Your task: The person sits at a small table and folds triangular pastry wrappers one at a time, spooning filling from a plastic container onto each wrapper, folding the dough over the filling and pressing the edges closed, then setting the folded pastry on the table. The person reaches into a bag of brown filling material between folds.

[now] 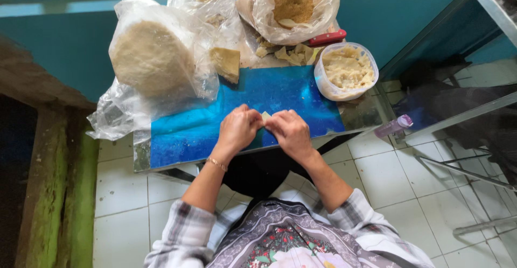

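Note:
My left hand [238, 128] and my right hand [291, 131] meet over the blue table top [183, 133], pinching a small pale dough wrapper [265, 116] between their fingertips. Only a corner of the wrapper shows; the fingers hide the rest. A gold bracelet sits on my left wrist. A round plastic tub of pale filling [346, 70] stands to the far right of my hands. A stack of square wrappers [226, 62] lies beyond my left hand.
A big round lump of dough in a clear bag [151, 58] sits at the far left. Bags of crumbly brown stuff [293, 1], folded pieces [291, 55] and a red-handled knife [327, 37] lie at the back. A lilac bottle [394, 126] lies beside the table's right corner.

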